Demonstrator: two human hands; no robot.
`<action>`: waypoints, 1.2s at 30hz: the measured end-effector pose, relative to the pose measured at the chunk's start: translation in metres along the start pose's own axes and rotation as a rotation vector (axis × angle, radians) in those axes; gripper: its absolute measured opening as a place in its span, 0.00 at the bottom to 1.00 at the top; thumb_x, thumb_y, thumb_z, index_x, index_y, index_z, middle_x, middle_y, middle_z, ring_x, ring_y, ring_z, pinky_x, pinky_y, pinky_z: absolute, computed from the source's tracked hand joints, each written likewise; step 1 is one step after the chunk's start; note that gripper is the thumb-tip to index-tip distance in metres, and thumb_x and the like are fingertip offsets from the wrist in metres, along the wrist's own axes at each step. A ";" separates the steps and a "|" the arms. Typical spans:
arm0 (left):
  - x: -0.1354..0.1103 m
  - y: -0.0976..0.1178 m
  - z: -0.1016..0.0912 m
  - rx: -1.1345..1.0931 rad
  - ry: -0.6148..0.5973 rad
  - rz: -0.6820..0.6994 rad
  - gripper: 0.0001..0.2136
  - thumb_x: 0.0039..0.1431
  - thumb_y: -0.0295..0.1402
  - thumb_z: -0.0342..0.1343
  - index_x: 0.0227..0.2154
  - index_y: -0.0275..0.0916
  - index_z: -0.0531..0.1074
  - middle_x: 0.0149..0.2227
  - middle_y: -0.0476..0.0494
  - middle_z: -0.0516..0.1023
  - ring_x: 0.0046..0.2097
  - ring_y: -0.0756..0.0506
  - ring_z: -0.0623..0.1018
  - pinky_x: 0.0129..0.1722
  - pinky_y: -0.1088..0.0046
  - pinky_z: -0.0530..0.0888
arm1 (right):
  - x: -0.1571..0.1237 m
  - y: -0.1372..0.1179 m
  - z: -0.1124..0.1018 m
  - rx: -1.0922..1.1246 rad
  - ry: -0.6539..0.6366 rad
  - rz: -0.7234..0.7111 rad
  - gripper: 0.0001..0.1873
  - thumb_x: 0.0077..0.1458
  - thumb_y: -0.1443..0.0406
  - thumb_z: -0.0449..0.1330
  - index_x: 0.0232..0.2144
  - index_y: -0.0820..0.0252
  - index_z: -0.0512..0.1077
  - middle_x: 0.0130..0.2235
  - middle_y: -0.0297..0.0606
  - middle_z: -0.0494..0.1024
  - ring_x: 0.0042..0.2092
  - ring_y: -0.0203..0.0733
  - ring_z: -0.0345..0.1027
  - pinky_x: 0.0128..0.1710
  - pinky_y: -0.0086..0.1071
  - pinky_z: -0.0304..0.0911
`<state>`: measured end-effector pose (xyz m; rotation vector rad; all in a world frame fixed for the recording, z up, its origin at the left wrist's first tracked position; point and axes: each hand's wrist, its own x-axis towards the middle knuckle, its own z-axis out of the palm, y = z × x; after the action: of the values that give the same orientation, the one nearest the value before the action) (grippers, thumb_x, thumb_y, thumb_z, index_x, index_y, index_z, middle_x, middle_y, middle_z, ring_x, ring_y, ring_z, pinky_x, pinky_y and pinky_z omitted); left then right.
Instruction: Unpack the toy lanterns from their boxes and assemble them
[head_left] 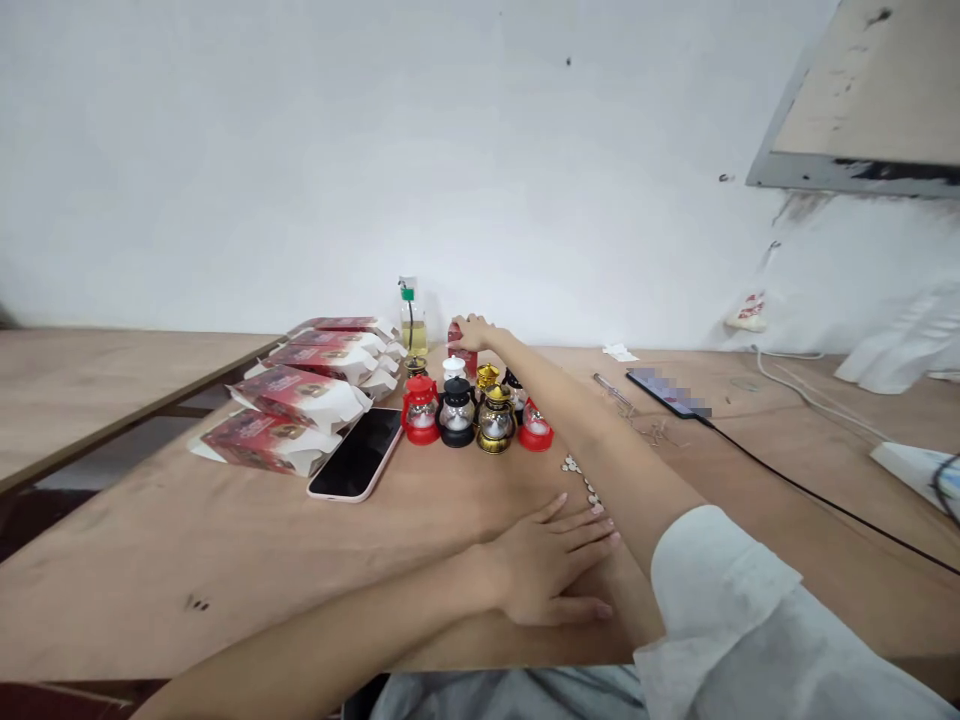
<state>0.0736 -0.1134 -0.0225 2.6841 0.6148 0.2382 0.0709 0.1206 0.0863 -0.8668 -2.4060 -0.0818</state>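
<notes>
My left hand [551, 565] lies flat on the wooden table with its fingers spread. Its fingertips are close to a line of small round silvery pieces [571, 464], too small to name. My right hand [474, 332] reaches across to the back of the table and closes over the top of a small red box [462, 358]. In front of that box several miniature lanterns stand grouped, among them a red lantern [421, 412], a black lantern [456, 412] and a gold-and-black lantern [496, 420]. My right forearm partly hides the lanterns at the right.
Several red-and-white cardboard cartons [300, 395] with open flaps lie at the left, beside a phone [356, 455]. A bottle of yellow liquid [413, 325] stands by the wall. On the right are a second phone [667, 393] with a black cable [795, 482], and thin loose bits [660, 433].
</notes>
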 end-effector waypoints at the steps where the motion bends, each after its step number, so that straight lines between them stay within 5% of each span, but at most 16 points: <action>1: 0.000 -0.001 0.001 -0.002 0.008 0.004 0.31 0.63 0.45 0.42 0.63 0.31 0.45 0.65 0.35 0.47 0.66 0.43 0.45 0.64 0.55 0.37 | 0.002 0.005 0.006 -0.031 -0.040 0.030 0.20 0.58 0.59 0.57 0.48 0.66 0.66 0.48 0.45 0.69 0.46 0.45 0.67 0.45 0.44 0.66; 5: -0.001 -0.005 0.006 -0.038 0.044 0.019 0.31 0.62 0.45 0.43 0.63 0.32 0.45 0.65 0.38 0.47 0.66 0.45 0.45 0.64 0.57 0.38 | 0.010 0.026 -0.010 -0.126 -0.074 0.077 0.36 0.54 0.50 0.58 0.54 0.75 0.59 0.50 0.59 0.64 0.53 0.61 0.57 0.50 0.55 0.56; 8: -0.008 -0.006 0.003 -0.072 0.027 0.001 0.31 0.62 0.44 0.43 0.63 0.31 0.46 0.65 0.37 0.47 0.66 0.44 0.46 0.64 0.56 0.38 | -0.002 0.026 -0.061 -0.158 0.199 0.084 0.39 0.58 0.48 0.50 0.61 0.66 0.45 0.54 0.56 0.57 0.57 0.60 0.50 0.54 0.56 0.51; 11: -0.019 -0.007 -0.005 -0.164 0.030 -0.040 0.33 0.60 0.46 0.48 0.63 0.34 0.47 0.65 0.38 0.47 0.66 0.42 0.46 0.64 0.54 0.39 | -0.052 -0.002 -0.110 -0.022 0.386 0.031 0.30 0.63 0.49 0.38 0.62 0.53 0.41 0.55 0.46 0.57 0.59 0.53 0.49 0.56 0.54 0.49; 13: -0.023 -0.010 -0.008 -0.365 0.096 -0.106 0.34 0.56 0.46 0.52 0.62 0.40 0.50 0.65 0.39 0.50 0.66 0.40 0.50 0.64 0.53 0.44 | -0.103 -0.031 -0.122 0.112 0.478 -0.004 0.26 0.64 0.51 0.34 0.62 0.48 0.43 0.55 0.41 0.57 0.60 0.49 0.49 0.58 0.50 0.48; 17: -0.022 -0.017 -0.007 -1.049 0.368 -0.117 0.32 0.53 0.46 0.57 0.60 0.45 0.55 0.62 0.38 0.58 0.60 0.39 0.63 0.59 0.54 0.60 | -0.200 -0.074 -0.087 0.354 0.557 -0.013 0.23 0.64 0.53 0.36 0.59 0.48 0.50 0.55 0.40 0.60 0.58 0.45 0.54 0.57 0.46 0.54; 20: -0.019 -0.019 -0.003 -1.295 0.563 -0.164 0.29 0.50 0.44 0.60 0.55 0.43 0.64 0.58 0.39 0.65 0.60 0.37 0.63 0.60 0.53 0.58 | -0.237 -0.077 -0.051 0.422 0.502 -0.031 0.21 0.63 0.53 0.39 0.55 0.49 0.56 0.51 0.42 0.64 0.53 0.47 0.59 0.53 0.46 0.58; 29: -0.013 -0.014 -0.014 -1.488 0.930 -0.195 0.21 0.51 0.41 0.60 0.47 0.38 0.72 0.49 0.41 0.75 0.56 0.37 0.69 0.58 0.56 0.62 | -0.249 -0.066 -0.020 0.575 0.679 0.224 0.17 0.65 0.58 0.39 0.52 0.51 0.59 0.53 0.41 0.64 0.55 0.44 0.58 0.55 0.43 0.57; 36: -0.016 -0.015 -0.019 -1.461 1.082 -0.207 0.23 0.45 0.39 0.64 0.45 0.40 0.72 0.45 0.44 0.77 0.53 0.37 0.72 0.55 0.58 0.67 | -0.249 -0.069 -0.013 0.643 0.661 0.261 0.19 0.63 0.53 0.41 0.52 0.51 0.58 0.52 0.42 0.66 0.54 0.44 0.61 0.57 0.45 0.55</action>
<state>0.0492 -0.1015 -0.0126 0.9268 0.5812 1.4242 0.1916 -0.0777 -0.0273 -0.6882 -1.5400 0.4197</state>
